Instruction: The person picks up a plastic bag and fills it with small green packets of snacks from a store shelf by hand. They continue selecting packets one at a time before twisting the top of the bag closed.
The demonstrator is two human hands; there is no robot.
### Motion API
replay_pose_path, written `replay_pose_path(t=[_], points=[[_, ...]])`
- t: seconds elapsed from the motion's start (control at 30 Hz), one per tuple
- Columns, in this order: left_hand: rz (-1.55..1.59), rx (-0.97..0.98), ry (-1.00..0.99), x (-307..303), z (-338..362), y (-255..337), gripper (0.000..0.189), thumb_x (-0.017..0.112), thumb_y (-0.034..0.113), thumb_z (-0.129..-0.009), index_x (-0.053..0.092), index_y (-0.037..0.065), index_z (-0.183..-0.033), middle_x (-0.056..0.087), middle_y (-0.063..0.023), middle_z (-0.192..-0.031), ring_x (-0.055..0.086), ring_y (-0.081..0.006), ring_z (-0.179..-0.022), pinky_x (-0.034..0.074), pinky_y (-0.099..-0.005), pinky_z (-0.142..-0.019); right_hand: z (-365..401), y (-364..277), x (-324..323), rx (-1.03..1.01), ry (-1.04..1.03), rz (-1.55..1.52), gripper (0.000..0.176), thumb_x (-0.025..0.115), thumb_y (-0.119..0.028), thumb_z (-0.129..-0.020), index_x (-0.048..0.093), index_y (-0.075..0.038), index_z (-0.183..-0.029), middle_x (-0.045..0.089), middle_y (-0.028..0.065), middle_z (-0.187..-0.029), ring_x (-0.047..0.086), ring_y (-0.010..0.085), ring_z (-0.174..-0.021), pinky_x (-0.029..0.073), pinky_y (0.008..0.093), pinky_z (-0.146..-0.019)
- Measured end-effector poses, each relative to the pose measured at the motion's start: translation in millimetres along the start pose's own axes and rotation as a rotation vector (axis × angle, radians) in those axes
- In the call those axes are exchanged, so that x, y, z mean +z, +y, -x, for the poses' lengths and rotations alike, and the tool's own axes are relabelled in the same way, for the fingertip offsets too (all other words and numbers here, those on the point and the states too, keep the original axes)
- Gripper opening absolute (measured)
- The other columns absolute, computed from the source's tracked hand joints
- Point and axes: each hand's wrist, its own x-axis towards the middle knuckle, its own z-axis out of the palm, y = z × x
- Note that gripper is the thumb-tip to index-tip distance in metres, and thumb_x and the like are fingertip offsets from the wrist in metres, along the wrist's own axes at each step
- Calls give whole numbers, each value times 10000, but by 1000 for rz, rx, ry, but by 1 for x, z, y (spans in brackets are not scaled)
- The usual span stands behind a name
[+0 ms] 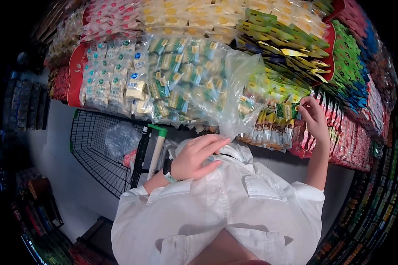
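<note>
My left hand (pixel 198 156) grips the bottom of a large clear plastic bag (pixel 208 84) full of small green and yellow snack packets; the bag rests against the display in front of me. My right hand (pixel 313 118) reaches to the display on the right and pinches a small green packet (pixel 286 110) just above a row of upright stick packets (pixel 272 130). A watch sits on my left wrist.
A black wire shopping cart (pixel 99 148) with a green handle (pixel 158 145) stands at my left, with a crumpled clear bag inside. Heaped bins of packaged snacks fill the display: pink and yellow at the back, green (pixel 351 57) and red (pixel 358 137) at right. Shelves line both sides.
</note>
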Motion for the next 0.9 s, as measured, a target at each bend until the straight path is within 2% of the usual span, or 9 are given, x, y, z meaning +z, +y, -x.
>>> replay_pose_path(t=[0.07, 0.13, 0.2, 0.23, 0.33, 0.53, 0.63, 0.77, 0.9], points=[[9, -7, -1, 2, 1, 0, 604, 705, 30, -766, 534, -37, -1342, 570, -167, -1168, 632, -247, -878, 511, -361, -808, -4, -22, 34, 67, 109, -306, 129, 563, -92, -985, 502, -47, -1090, 583, 40, -886, 651, 135, -624, 466, 223, -489], [27, -9, -3, 4, 0, -1, 610, 703, 27, -765, 530, -39, -1346, 570, -168, -1162, 634, -248, -882, 511, -362, -813, -21, -26, 70, -21, 69, -412, 125, 531, -98, -999, 462, -30, -1078, 542, 35, -805, 673, 174, -644, 508, 262, -476], [22, -7, -6, 5, 0, -1, 613, 700, 24, -764, 526, -40, -1349, 569, -168, -1159, 636, -249, -886, 509, -362, -817, -39, -34, 101, -23, 13, -571, 141, 530, -70, -994, 464, 3, -1094, 583, 92, -886, 674, 196, -630, 507, 270, -490], [9, -3, -7, 4, 0, 0, 615, 698, 23, -764, 525, -40, -1350, 568, -167, -1159, 637, -249, -888, 509, -362, -819, -48, -36, 115, -45, -23, -616, 138, 528, -67, -994, 466, 13, -1088, 589, 93, -864, 674, 200, -628, 516, 275, -491], [7, -30, -13, 2, 2, 0, 621, 691, 20, -762, 519, -40, -1356, 560, -164, -1173, 639, -248, -892, 504, -360, -828, -66, -45, 146, -64, -26, -687, 132, 536, -64, -987, 471, 15, -1069, 603, 97, -831, 678, 205, -628, 530, 280, -492], [32, -96, 12, 4, 15, -5, 635, 674, 13, -759, 506, -34, -1369, 530, -164, -1233, 638, -237, -910, 484, -360, -873, -79, -48, 160, 39, -94, -648, 126, 540, -40, -961, 491, 31, -1053, 612, 93, -788, 681, 212, -621, 553, 296, -501], [33, -85, 49, 3, 16, -5, 648, 665, 10, -765, 485, -31, -1386, 499, -176, -1279, 635, -234, -920, 473, -372, -899, -87, -52, 171, 31, -41, -628, 148, 537, -12, -943, 511, 44, -1077, 621, 88, -787, 674, 199, -616, 557, 294, -503], [11, 11, 62, -1, 8, -3, 662, 653, 7, -778, 454, -29, -1408, 430, -197, -1359, 629, -230, -932, 466, -390, -922, -98, -46, 191, -21, -69, -687, 209, 630, -45, -906, 598, 28, -1099, 674, 91, -925, 683, 186, -744, 587, 321, -604], [-63, 46, 16, -2, 2, -5, 632, 659, 11, -804, 459, -23, -1403, 338, -214, -1429, 622, -248, -952, 473, -385, -917, -96, -46, 195, -1, -43, -657, 168, 622, -99, -939, 583, 12, -1059, 650, 76, -852, 669, 155, -680, 553, 291, -525]])
